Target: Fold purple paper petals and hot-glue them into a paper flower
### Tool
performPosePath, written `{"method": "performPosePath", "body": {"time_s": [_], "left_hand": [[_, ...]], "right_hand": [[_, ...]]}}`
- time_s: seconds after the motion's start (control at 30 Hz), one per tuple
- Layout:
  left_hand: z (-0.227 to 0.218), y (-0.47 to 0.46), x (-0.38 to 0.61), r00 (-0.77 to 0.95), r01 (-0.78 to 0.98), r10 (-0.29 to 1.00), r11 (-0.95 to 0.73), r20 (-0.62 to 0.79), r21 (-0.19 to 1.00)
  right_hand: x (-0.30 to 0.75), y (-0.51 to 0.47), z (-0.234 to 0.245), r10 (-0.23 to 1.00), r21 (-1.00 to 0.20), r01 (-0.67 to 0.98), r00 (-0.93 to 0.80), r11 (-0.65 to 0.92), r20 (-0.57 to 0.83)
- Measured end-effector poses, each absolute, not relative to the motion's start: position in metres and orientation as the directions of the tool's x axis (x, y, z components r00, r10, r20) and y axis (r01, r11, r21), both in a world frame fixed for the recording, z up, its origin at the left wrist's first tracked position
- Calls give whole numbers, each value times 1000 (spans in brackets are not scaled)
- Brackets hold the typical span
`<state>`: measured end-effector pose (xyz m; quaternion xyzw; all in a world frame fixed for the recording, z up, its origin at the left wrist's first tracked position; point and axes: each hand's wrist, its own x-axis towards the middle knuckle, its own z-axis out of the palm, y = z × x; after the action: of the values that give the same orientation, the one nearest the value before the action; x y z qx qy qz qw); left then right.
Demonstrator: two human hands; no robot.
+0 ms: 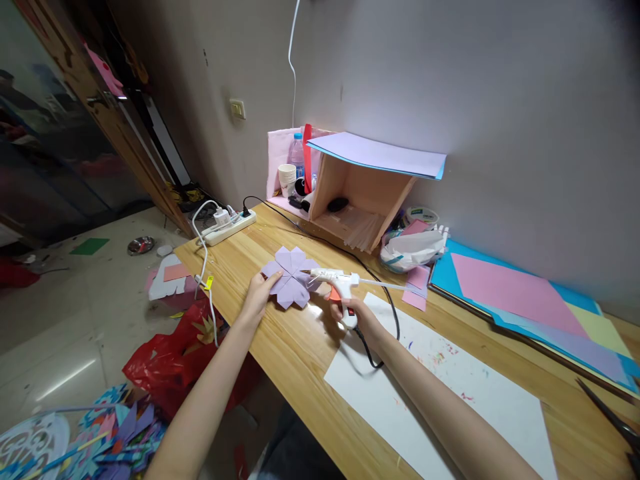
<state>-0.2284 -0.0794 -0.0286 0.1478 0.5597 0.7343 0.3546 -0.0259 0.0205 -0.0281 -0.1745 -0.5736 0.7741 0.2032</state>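
A lavender paper flower (291, 293) with several folded petals is held above the wooden table (295, 347), its left edge pinched by my left hand (259, 293). My right hand (356, 317) is wrapped around the handle of a white glue gun (343, 281) with an orange trigger. The gun's nozzle points left, over the right part of the flower near its centre; I cannot tell whether it touches the paper. A clear glue stick (385, 285) sticks out of the gun's back, and a black cord hangs from the handle.
A white power strip (230, 228) lies at the table's far left. Behind stand a cardboard box (363, 183), paper cups (287, 180) and a bag-lined basket (413, 250). White paper (450, 393), coloured sheets (520, 287) and scissors (613, 420) lie right. A red bag (170, 353) is below left.
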Motion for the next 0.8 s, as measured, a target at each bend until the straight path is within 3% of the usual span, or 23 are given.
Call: {"method": "performPosePath", "body": {"time_s": [0.1, 0.57, 0.8], "left_hand": [[-27, -79, -225, -712, -371, 680, -151, -176, 916], [-22, -79, -219, -686, -378, 702, -122, -190, 918], [-26, -76, -220, -681, -346, 713, -112, -167, 932]], "right_hand": [[-26, 18, -27, 535, -981, -62, -843, -185, -48], [-27, 19, -26, 477, -980, 27, -871, -198, -120], [-27, 23, -27, 524, -970, -67, -849, -233, -67]]}}
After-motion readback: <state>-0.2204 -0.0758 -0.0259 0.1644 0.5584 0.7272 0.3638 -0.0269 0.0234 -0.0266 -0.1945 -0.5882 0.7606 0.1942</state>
